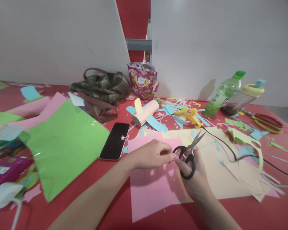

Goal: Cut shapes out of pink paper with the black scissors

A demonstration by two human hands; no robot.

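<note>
Head: beyond the scissors (pixel 192 149), snack bag (pixel 142 80), contents hidden.

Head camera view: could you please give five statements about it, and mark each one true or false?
1. The right hand holds the scissors. True.
2. A small pink star lies on the phone. True.
3. The phone stands upright. False: it lies flat on the red table.
4. The left hand is out of view. False: the left hand is above the pink sheet, close to the scissors.
5. The bottle has a green cap. True.
</note>
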